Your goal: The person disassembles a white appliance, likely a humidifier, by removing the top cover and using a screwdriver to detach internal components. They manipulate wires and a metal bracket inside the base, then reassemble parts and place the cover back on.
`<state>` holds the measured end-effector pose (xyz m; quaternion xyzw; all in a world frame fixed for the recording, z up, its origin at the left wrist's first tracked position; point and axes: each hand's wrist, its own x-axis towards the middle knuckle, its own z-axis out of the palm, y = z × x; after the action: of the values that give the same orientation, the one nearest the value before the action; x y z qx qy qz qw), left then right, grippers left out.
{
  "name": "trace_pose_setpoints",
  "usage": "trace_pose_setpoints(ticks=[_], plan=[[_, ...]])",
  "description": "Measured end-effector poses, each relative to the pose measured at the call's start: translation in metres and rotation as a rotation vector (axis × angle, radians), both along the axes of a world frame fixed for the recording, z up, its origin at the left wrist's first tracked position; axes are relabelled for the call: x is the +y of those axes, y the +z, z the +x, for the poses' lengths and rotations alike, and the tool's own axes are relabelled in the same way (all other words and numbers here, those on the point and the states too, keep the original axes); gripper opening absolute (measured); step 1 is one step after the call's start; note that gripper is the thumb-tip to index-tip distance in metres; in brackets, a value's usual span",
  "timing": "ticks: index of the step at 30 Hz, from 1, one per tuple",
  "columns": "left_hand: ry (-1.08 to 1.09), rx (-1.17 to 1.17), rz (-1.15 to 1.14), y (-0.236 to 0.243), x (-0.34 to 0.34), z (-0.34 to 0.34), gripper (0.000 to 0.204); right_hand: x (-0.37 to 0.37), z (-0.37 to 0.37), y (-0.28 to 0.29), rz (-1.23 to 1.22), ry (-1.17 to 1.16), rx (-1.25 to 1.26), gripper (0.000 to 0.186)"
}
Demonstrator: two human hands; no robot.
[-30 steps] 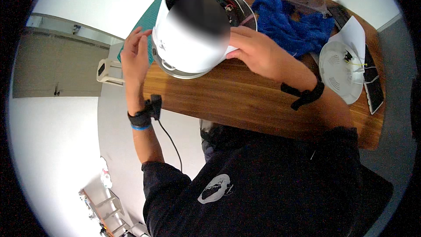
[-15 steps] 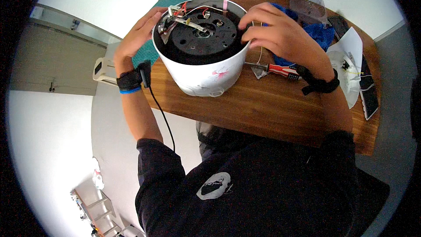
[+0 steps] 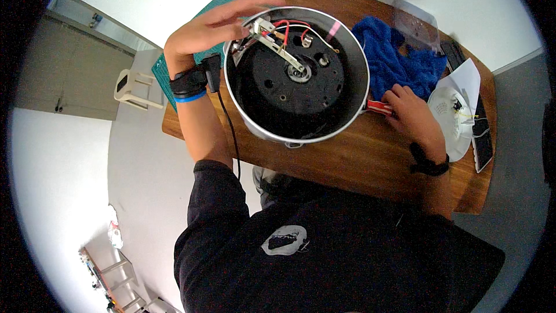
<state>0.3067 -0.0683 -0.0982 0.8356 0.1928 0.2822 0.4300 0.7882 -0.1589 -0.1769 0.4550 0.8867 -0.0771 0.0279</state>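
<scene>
Ok, R hand (image 3: 414, 117) has red screwdriver (image 3: 379, 108), L hand (image 3: 209, 30) @ round housing (image 3: 353, 53).

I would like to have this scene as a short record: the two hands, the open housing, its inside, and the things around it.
Left hand: at the left edge of the housing
Right hand: on a red-handled screwdriver; grip unclear
Housing: round, open side up, on the wooden table
Inside: black disc, metal bar, red and white wires
Left side: green mat
Right side: blue towel, white cover
</scene>
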Motion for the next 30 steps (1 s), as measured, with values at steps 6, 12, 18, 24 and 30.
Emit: trace_pose_setpoints(ticks=[6,12,18,24,30], plan=[[0.032,0.238,-0.107,0.021,-0.013,0.006,0.050,0.011,0.044,0.009,0.269,-0.152,0.126,0.043],[0.349,0.374,0.053,0.027,-0.049,0.022,0.022,0.000,0.026,0.094,0.781,-0.142,0.005,0.034],[0.455,0.269,0.345,0.006,-0.071,0.033,0.018,-0.004,0.003,0.121,0.644,-0.086,0.261,0.033],[0.473,0.291,0.429,0.020,-0.077,0.055,0.035,0.011,-0.041,0.133,0.420,0.257,0.360,0.031],[0.442,0.311,0.334,0.007,-0.063,0.076,0.048,0.056,-0.055,0.115,0.415,0.426,0.352,0.022]])
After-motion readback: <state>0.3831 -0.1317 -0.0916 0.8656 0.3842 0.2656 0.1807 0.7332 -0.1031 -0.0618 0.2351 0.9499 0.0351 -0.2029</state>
